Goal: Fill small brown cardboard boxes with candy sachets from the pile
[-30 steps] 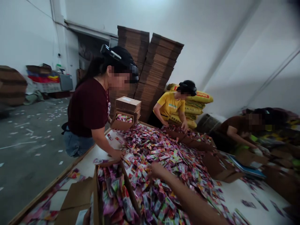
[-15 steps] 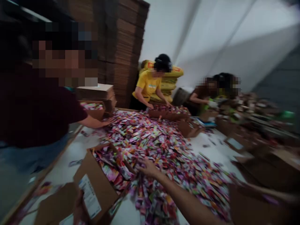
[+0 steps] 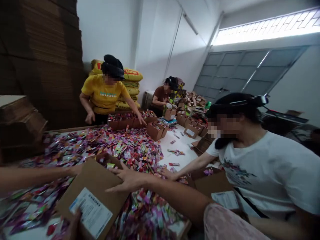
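A cardboard box (image 3: 100, 181) with a white printed label (image 3: 91, 211) is tilted in front of me. Small colourful packets show in its top opening. My left hand (image 3: 73, 223) grips its lower left side, thumb by the label; the other fingers are hidden. My right hand (image 3: 133, 178) reaches across from the right, fingers spread and stretched out at the box's upper right edge, and appears to touch it. No packet shows in that hand. Around and behind the box lies a large heap of small shiny packets (image 3: 140, 146).
A co-worker's forearm (image 3: 37, 175) reaches in from the left behind the box. On the right, a person in white (image 3: 270, 166) reaches into the heap beside another labelled box (image 3: 212, 185). Packet-filled boxes (image 3: 121, 123) stand at the far side, near a person in yellow (image 3: 105, 93).
The view has swung right, bringing in the person in white. My right hand has gone from the packet heap to the box's edge. The box remains in my left hand.
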Demonstrator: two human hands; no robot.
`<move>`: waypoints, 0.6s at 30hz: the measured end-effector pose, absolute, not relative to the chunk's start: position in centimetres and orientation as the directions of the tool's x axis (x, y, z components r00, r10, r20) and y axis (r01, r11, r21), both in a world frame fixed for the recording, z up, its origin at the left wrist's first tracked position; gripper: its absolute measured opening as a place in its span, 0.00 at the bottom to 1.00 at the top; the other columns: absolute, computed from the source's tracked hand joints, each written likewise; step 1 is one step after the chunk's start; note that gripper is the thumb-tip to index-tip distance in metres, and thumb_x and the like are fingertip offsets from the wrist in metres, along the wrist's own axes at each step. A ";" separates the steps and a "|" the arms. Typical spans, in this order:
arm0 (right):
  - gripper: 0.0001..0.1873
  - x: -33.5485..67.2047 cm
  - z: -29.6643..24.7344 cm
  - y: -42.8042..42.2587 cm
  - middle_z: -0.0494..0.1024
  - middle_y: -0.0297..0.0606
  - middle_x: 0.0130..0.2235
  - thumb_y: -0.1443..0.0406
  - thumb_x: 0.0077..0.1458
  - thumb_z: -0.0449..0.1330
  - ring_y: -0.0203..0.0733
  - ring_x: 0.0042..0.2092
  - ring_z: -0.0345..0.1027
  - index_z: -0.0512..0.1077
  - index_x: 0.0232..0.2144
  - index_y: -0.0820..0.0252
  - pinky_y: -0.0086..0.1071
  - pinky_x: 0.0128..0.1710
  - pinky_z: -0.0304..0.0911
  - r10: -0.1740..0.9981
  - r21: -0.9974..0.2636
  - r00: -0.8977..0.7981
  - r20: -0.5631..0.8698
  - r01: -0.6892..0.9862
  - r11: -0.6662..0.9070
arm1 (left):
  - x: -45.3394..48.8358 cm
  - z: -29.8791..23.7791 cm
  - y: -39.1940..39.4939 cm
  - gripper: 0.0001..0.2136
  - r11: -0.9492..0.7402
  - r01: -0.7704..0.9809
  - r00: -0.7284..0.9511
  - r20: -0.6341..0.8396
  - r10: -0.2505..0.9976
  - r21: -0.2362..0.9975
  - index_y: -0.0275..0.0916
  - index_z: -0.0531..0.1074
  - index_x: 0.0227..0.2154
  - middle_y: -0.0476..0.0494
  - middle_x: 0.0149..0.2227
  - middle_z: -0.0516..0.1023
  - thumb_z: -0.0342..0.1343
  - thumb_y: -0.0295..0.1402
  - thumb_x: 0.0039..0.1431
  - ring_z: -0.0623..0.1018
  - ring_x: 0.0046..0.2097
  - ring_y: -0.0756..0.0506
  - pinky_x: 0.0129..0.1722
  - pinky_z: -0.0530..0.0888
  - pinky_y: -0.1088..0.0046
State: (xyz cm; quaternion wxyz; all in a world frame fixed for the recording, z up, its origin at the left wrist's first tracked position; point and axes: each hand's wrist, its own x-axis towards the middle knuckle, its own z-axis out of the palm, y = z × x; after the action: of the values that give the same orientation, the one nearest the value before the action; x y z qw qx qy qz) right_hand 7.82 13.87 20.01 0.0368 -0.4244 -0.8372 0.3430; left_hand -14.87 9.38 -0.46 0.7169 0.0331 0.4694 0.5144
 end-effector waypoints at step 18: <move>0.23 43.6 17.7 40.7 0.79 0.37 0.45 0.54 0.67 0.43 0.38 0.45 0.72 0.75 0.45 0.57 0.28 0.46 0.62 0.958 -0.517 -0.045 0.285 0.834 0.193 | 26.6 -10.1 32.2 0.30 0.558 -0.824 0.517 0.270 0.813 -0.101 0.46 0.75 0.52 0.40 0.54 0.76 0.34 0.55 0.64 0.73 0.57 0.38 0.59 0.67 0.54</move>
State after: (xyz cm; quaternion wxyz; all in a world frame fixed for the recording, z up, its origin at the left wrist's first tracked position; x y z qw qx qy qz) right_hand 43.58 40.75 17.71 0.2917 -0.6264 -0.7151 0.1058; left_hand 26.64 32.19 -10.05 0.8706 0.0197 -0.1445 0.4699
